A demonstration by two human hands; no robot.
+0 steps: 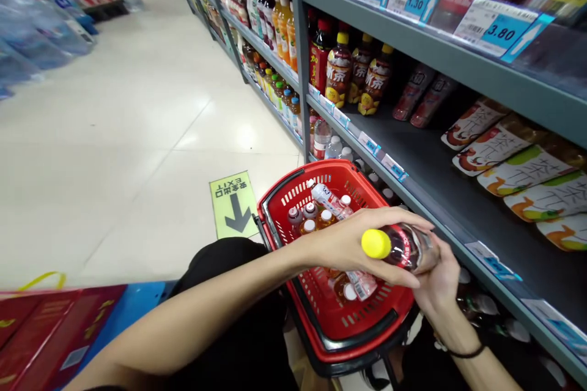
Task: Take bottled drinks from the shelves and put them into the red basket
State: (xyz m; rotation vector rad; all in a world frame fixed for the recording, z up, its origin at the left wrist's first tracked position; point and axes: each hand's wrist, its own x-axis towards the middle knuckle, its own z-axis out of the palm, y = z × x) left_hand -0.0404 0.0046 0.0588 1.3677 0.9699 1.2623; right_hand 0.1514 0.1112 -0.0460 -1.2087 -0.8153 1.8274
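A dark drink bottle with a yellow cap (403, 247) is between my hands, tilted with its cap toward the lower left. My left hand (353, 241) reaches around its cap end, thumb on one side and fingers on the other. Around the base of the bottle curls my right hand (443, 278), which has a dark band at the wrist. Directly below is a red shopping basket (321, 348), partly hidden by my left arm. Inside it lie several bottles, among them a clear one with a pink label (328, 198) and upright ones with white caps (309, 226).
A grey shelf rack (435, 165) runs along the right, with yellow-capped tea bottles (339, 67) and cartons lying flat (518, 165). A green exit sign (233, 204) is on the floor. Red boxes (59, 330) stand at lower left, wrapped water packs (41, 18) at upper left.
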